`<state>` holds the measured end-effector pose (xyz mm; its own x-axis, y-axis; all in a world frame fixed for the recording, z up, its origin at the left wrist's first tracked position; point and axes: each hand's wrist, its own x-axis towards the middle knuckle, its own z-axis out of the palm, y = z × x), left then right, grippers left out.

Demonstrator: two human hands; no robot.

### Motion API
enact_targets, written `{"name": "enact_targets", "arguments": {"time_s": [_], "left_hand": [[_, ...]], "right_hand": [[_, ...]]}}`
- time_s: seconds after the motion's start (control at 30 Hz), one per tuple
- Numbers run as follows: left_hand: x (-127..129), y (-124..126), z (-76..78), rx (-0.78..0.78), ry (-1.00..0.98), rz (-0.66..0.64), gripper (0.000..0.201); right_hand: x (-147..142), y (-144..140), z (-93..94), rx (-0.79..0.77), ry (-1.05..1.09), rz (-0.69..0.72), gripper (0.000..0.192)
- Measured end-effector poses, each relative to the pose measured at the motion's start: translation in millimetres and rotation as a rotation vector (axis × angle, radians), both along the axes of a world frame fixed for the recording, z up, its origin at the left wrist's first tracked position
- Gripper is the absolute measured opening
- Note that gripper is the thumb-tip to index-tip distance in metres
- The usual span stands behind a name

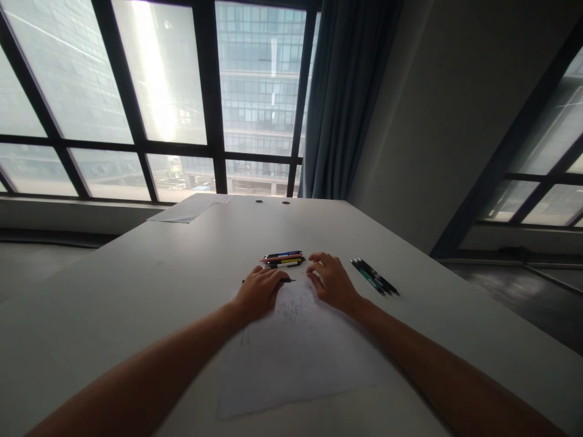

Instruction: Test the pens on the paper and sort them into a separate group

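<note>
Two bare hands reached forward over the white worktop (pixel 182 273), and we saw between and below them a sheet of paper (pixel 296 364) with faint sketched lines near its far end. Our left hand (pixel 257 292) had its grip closed on a dark pen (pixel 288 280), which lay crosswise near the sheet's far end, its thin tip poking out past the thumb towards the other hand. Our right hand (pixel 334 284) was just beside that tip, its grip released, with thumb and fingers curved and apart. Just beyond the hands we had a row of pens (pixel 283 259) (blue, reddish, yellow and white showed among them). To the right of the right hand we saw a slanting group of dark pens (pixel 374 277), one with a green barrel. Some loose papers (pixel 182 211) rested at the worktop's far left corner, below the windows (pixel 259 79).
</note>
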<state>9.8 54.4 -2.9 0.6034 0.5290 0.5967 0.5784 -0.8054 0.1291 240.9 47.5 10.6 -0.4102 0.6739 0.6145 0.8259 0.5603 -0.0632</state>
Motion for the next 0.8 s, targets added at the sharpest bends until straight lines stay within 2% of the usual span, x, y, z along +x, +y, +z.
{"name": "enact_targets", "arguments": {"time_s": [0.07,0.17,0.8], "left_hand": [[0.1,1.3,-1.5,0.05,-0.052,0.041,0.018],[0.5,2.5,-2.9,0.09,-0.072,0.06,0.018],[1.2,3.1,-3.9,0.096,-0.064,0.026,0.017]], "right_hand": [[-5.0,-4.7,1.5,0.078,0.016,0.09,0.009],[-10.3,-8.7,2.1,0.136,0.026,0.143,0.01],[-12.5,-10.8,4.4,0.137,0.001,0.156,0.013]]}}
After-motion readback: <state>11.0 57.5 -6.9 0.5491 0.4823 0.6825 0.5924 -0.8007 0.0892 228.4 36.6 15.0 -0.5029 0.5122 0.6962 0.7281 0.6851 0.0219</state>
